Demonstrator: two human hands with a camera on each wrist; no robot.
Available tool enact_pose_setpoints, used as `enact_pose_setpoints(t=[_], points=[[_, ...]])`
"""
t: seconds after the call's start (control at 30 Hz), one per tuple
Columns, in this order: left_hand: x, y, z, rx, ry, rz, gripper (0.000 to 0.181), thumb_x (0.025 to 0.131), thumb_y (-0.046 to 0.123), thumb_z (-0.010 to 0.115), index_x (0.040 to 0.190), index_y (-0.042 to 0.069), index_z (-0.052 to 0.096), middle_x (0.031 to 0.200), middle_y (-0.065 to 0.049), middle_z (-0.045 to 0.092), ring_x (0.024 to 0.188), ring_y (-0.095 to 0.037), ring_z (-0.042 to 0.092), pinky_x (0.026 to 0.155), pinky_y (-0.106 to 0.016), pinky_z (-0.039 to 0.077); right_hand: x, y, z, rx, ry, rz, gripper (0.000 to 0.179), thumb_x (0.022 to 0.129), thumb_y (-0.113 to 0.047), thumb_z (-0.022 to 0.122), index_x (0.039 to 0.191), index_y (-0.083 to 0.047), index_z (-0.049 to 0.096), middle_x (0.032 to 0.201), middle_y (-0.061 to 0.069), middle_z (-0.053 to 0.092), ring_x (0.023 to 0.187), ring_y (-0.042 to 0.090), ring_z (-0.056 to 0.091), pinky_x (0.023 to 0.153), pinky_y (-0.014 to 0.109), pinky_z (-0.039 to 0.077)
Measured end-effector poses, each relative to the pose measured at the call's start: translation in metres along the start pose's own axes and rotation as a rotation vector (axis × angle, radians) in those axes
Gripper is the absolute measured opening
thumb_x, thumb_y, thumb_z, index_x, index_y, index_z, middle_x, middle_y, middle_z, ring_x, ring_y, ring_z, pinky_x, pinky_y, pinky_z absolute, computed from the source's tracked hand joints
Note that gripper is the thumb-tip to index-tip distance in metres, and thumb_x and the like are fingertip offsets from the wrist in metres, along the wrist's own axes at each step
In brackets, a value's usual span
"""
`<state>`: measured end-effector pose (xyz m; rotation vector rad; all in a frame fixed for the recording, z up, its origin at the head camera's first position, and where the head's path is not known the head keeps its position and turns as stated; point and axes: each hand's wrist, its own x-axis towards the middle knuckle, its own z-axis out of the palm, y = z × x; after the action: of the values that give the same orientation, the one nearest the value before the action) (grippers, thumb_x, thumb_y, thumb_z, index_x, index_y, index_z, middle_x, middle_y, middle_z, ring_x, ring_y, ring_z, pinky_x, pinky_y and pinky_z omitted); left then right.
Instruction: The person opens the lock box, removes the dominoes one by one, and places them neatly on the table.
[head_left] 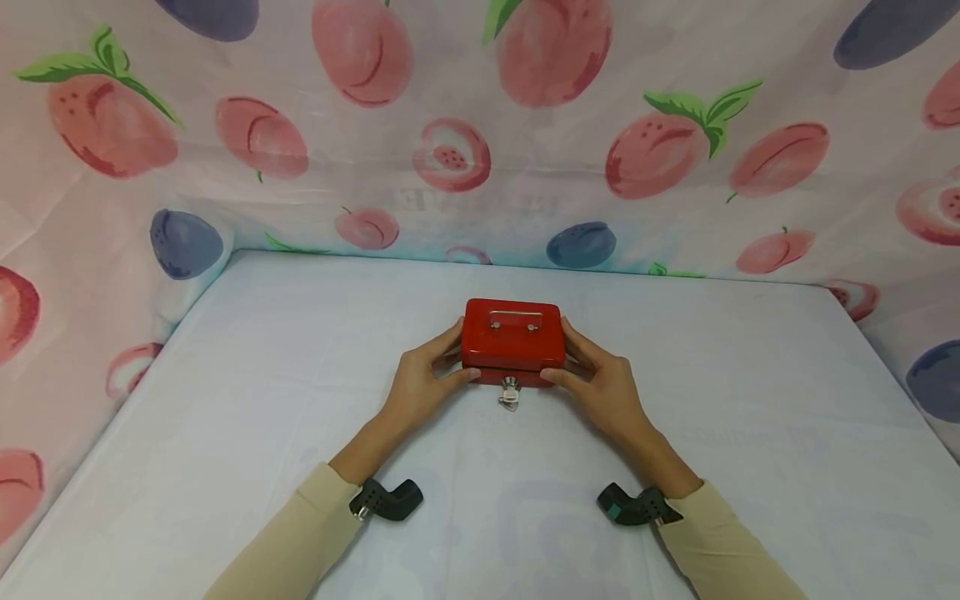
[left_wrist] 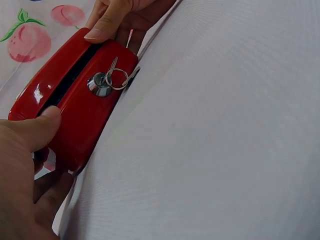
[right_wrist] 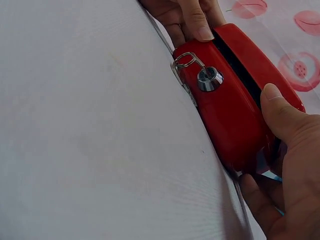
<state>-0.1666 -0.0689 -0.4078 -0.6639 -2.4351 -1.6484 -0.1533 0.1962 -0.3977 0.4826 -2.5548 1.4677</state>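
Observation:
A small red cash box stands on the white table, its lock facing me. A thin metal handle lies on its lid. Both wrist views show a dark gap between the lid and the body. In the chrome lock sits a key, with a ring and another key hanging from it. My left hand grips the left end, thumb at the front corner by the gap. At the opposite end my right hand holds the box in the same way. The inside of the box is hidden.
White cloth covers the table. Behind it and along its sides hangs a fruit-print curtain. A black band with a camera mount is on my left wrist, and a similar one on my right.

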Motion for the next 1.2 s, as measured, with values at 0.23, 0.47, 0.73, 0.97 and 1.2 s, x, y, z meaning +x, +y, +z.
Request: enact_pose_setpoints(t=[0.23,0.47,0.73,0.97,1.2], points=[[0.001,-0.001,0.0,0.001,0.033,0.02,0.069,0.083,0.012,0.075,0.144,0.008,0.043,0.139,-0.005,0.051,0.119,-0.018,0.055,0.095,-0.033,0.047,-0.001,0.0,-0.002,-0.043,0.035,-0.017,0.074,0.08,-0.022,0.078,0.144,-0.013,0.043,0.135,0.007,0.052,0.117,0.021,0.056,0.099,0.037,0.042],[0.001,-0.003,-0.001,-0.05,0.082,0.084,0.063,0.082,0.006,0.075,0.139,0.004,0.049,0.137,-0.007,0.053,0.115,-0.022,0.058,0.092,-0.036,0.049,0.0,-0.002,-0.001,-0.023,0.099,-0.056,0.065,0.079,-0.015,0.079,0.138,-0.01,0.052,0.125,0.008,0.061,0.105,0.021,0.064,0.096,0.037,0.045],[0.001,0.014,-0.003,-0.129,0.125,0.129,0.055,0.08,-0.006,0.073,0.131,-0.009,0.052,0.131,-0.02,0.055,0.113,-0.033,0.058,0.088,-0.049,0.05,-0.001,-0.031,-0.003,0.036,0.156,-0.098,0.051,0.076,0.004,0.077,0.124,0.009,0.059,0.116,0.022,0.064,0.095,0.033,0.067,0.086,0.047,0.05],[0.0,0.035,-0.008,-0.134,0.146,0.143,0.047,0.079,-0.011,0.071,0.123,-0.013,0.056,0.127,-0.026,0.056,0.115,-0.037,0.055,0.085,-0.055,0.05,-0.002,-0.044,-0.003,0.037,0.188,-0.112,0.043,0.076,0.007,0.076,0.117,0.01,0.062,0.11,0.022,0.066,0.091,0.034,0.068,0.083,0.048,0.052],[-0.001,0.036,-0.008,-0.14,0.174,0.155,0.039,0.079,-0.01,0.071,0.116,-0.013,0.06,0.125,-0.026,0.058,0.116,-0.037,0.055,0.084,-0.056,0.05,-0.003,-0.047,-0.003,0.032,0.212,-0.096,0.038,0.076,0.007,0.076,0.112,0.01,0.063,0.108,0.021,0.067,0.089,0.033,0.068,0.082,0.048,0.052]])
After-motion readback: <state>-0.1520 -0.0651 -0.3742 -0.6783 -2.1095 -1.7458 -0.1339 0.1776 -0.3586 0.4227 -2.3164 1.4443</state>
